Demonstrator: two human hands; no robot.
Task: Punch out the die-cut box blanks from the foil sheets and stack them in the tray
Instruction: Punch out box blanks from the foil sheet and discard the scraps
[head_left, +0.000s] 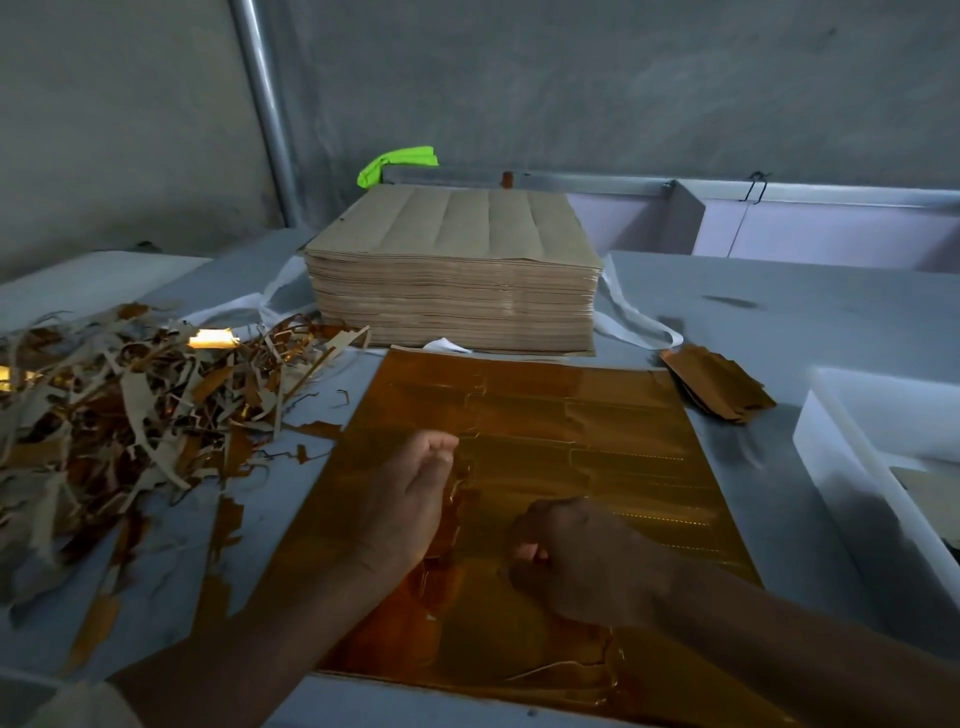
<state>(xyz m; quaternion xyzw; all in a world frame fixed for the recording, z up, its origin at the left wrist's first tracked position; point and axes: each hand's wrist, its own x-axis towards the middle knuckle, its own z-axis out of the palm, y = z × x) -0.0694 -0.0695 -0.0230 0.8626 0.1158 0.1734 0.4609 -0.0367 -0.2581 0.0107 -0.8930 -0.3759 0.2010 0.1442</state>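
Sheet (597, 426) flat at lower centre, mostly unpunched. Left hand (415, 499) pinching torn strip (460, 480) at mid-sheet; right hand (576, 561) curled against foil, grip unclear. Loose blanks (717, 384) at right, beside tray (841, 457), not yet stacked. Tall stack (457, 275) waiting, upper centre; scrap (119, 405) heaped left. Seemingly early, much left.

you are working in a small packaging workshop. a tall stack of brown-backed sheets (452, 270) is sitting on a grey worktable (779, 322). behind the stack a bare concrete wall (571, 78) and a metal pipe (265, 114) are rising. left of the stack torn trimmings (119, 415) are piling up. in front of it a gold foil sheet (545, 441) is lying flat. to its right front punched blanks (717, 384) and a white tray (841, 467) are sitting.
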